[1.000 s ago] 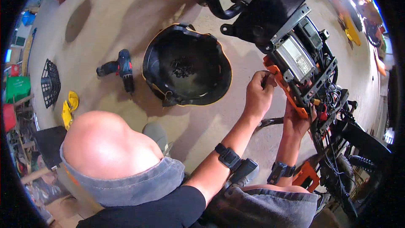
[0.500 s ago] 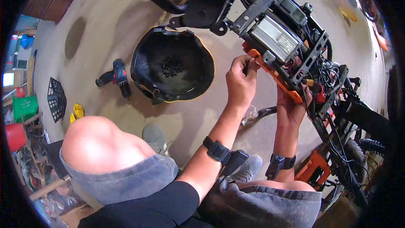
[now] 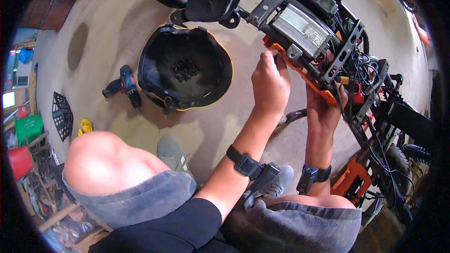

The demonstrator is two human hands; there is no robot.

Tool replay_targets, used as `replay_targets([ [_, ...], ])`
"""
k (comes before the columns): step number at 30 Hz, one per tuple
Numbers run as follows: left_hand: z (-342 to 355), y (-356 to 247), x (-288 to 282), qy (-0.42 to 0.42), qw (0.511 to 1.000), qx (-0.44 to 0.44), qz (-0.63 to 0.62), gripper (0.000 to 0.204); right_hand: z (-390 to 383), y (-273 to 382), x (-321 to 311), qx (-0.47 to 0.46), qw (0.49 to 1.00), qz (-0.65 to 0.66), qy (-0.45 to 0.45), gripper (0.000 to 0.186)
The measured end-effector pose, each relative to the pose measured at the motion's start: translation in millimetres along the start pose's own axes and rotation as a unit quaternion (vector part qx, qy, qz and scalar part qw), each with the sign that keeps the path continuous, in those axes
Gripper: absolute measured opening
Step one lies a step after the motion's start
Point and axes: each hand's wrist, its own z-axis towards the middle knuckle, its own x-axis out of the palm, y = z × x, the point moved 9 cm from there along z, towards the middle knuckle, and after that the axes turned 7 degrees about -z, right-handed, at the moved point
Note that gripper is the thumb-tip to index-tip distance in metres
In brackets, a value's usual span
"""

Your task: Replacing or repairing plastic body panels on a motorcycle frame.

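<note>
An orange plastic panel (image 3: 307,76) runs along the near side of a black vehicle frame (image 3: 352,133), just below a silver finned box (image 3: 300,30). My left hand (image 3: 272,84) is closed at the panel's far left end, thumb and fingertips pressed together there. Whatever small thing they may pinch is hidden. From beneath, my right hand (image 3: 325,107) holds the panel near its other end, with the fingers partly hidden behind panel and frame. Loose wires (image 3: 370,82) and a red connector (image 3: 358,97) sit just right of my right hand.
A black bowl-shaped cover (image 3: 211,86) on the floor holds small dark pieces (image 3: 184,69). Left of it lies a cordless drill (image 3: 124,86), with a black mesh piece (image 3: 62,115) beyond. Another orange part (image 3: 351,180) is low at right. Black frame tubes reach in overhead.
The view has shifted slightly, so the frame and the bowl-shaped cover sit a little further left and up. My left hand has turned at the panel's end; my right hand keeps its hold.
</note>
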Motion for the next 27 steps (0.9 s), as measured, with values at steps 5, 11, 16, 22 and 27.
replay_targets([
  [5, 14.4, 13.9, 7.9, 0.092, 0.989, -0.119, -0.007, 0.013, 3.1, 3.8, -5.9, -0.005, 1.0, -0.005, 0.009, 0.048],
  [11, -5.1, 46.6, 13.7, 0.027, 0.977, -0.171, -0.127, 0.014, 2.2, 1.7, -10.7, 0.001, 1.0, -0.01, -0.025, 0.047],
  [16, -0.9, 43.5, 7.2, 0.015, 0.986, -0.123, -0.112, 0.014, 3.2, -4.3, -14.2, 0.012, 1.0, 0.0, -0.023, 0.033],
  [22, 7.3, 19.6, 4.6, 0.054, 0.997, -0.038, -0.046, 0.012, 2.9, -0.7, -16.9, -0.015, 0.999, -0.014, -0.042, 0.052],
  [27, 14.8, 8.1, 2.5, 0.063, 0.998, 0.01, -0.019, 0.01, 1.8, -1.6, -12.1, -0.014, 1.0, -0.019, -0.018, 0.053],
])
